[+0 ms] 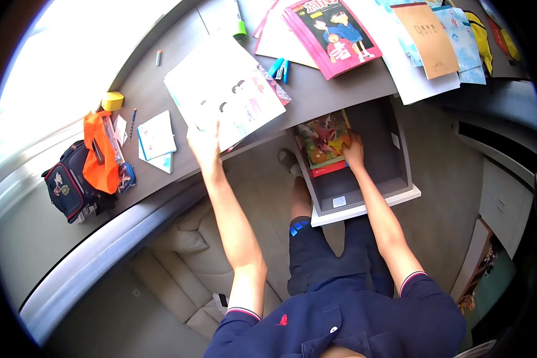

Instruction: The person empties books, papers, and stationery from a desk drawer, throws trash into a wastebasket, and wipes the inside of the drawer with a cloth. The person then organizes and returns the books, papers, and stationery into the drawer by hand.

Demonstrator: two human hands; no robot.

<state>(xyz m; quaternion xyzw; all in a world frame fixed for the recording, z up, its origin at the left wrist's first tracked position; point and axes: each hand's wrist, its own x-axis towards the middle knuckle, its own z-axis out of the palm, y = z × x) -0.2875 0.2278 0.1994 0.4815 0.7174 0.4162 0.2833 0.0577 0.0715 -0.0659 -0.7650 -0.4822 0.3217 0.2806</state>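
- Navy shirt (364, 316): nearest the camera; my bare forearms extend forward from its sleeves.
- Right hand (353, 151): set inside the drawer (385, 162), my bent fingers on the right edge of a colourful picture book (323, 140). Whether my thumb closes beneath it, I cannot tell.
- Governing relation: the picture book lies immediately left of my right hand, in the drawer's left part; its long axis appears to run front to back, slightly askew. My right hand, touching it, is the nearer; my left is well apart.
- Red book (330, 170): under the picture book, its near edge exposed.
- Left hand (204, 147): pinches the near edge of a white booklet (221, 83), thumb above, remaining fingers hidden below.
- Desk (316, 94): beyond the drawer; it bears a pink comic book (340, 42) near the white booklet, a brown envelope (425, 40) farther right, and an orange bag (100, 158) at left.
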